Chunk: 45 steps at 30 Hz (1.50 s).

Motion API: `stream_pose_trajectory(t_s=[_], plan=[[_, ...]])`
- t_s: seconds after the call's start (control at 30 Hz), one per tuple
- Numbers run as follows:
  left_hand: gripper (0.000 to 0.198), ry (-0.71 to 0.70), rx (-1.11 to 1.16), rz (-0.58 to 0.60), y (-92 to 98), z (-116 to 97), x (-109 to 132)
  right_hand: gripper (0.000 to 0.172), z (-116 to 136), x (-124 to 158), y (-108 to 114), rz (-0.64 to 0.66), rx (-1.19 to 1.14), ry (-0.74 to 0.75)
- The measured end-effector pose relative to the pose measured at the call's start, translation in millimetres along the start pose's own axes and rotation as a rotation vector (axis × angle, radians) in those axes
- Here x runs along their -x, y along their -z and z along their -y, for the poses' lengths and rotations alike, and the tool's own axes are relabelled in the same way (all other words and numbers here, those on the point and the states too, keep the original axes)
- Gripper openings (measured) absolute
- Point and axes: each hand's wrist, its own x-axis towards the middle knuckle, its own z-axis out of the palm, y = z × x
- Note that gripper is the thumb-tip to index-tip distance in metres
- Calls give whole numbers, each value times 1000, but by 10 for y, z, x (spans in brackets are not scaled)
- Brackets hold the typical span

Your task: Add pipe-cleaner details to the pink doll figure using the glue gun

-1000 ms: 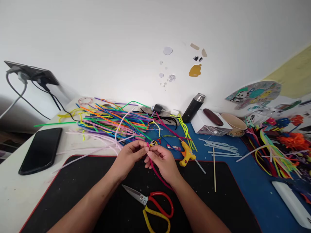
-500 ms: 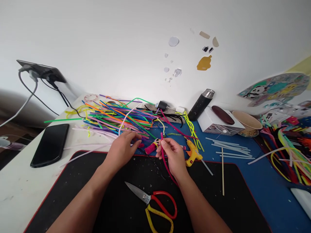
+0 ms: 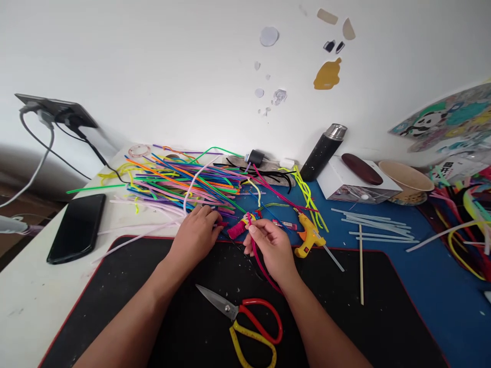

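My right hand (image 3: 272, 248) is closed, pinching a magenta pipe cleaner (image 3: 262, 266) between thumb and fingers. One end points up past the thumb, and the rest curves down toward the wrist. Just behind that hand lies a small magenta-wrapped piece (image 3: 238, 230) with a pale, multicoloured end. My left hand (image 3: 197, 230) rests low at the mat's back edge, fingers curled together beside a small red bit; its fingertips are partly hidden. Beyond it spreads a pile of coloured pipe cleaners (image 3: 187, 179). Scissors (image 3: 228, 309) with red and yellow handles lie in front, blades slightly parted or closed, I cannot tell.
A yellow glue gun (image 3: 308, 235) lies right of my right hand, near clear glue sticks (image 3: 379, 225) and a wooden stick (image 3: 361, 266). Behind stand a black flask (image 3: 322, 153), a white box (image 3: 345, 179) and a bowl (image 3: 406, 181). A phone (image 3: 76, 227) lies left on the table.
My left hand has lowered, its fingers drawing closer together. My right hand still pinches the magenta pipe cleaner, its upper end now nearer the wrapped piece. The view has tilted down slightly.
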Motion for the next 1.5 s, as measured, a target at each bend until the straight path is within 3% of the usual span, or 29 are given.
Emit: stream_pose_trajectory(t_s=[0.13, 0.27, 0.33, 0.47, 0.7, 0.97, 1.2, 1.4, 1.5], plan=[[10, 8, 70, -40, 65, -40, -22, 35, 5, 10, -3, -5, -6, -2], [9, 134, 409, -159, 193, -152, -30, 34, -48, 5, -5, -1, -15, -14], [14, 269, 646, -117, 241, -210, -25, 32, -70, 7, -11, 13, -6, -13], [26, 349, 1043, -34, 246, -269, -14, 30, -94, 21, -22, 34, 12, -16], [24, 357, 1348, 25, 131, -290, 5, 35, -111, 17, -34, 17, -13, -24], [25, 400, 1410, -24, 159, -360, 1, 37, -93, 28, -58, 5, 1, -37], [26, 385, 1447, 75, 143, -395, 9, 35, -101, 28, -70, 5, -16, -47], [34, 416, 1472, 46, 97, -388, 26, 36, -106, 32, -75, 12, -19, -44], [27, 389, 1470, 41, 102, -381, 34, 37, -109, 34, -75, 11, -21, -44]])
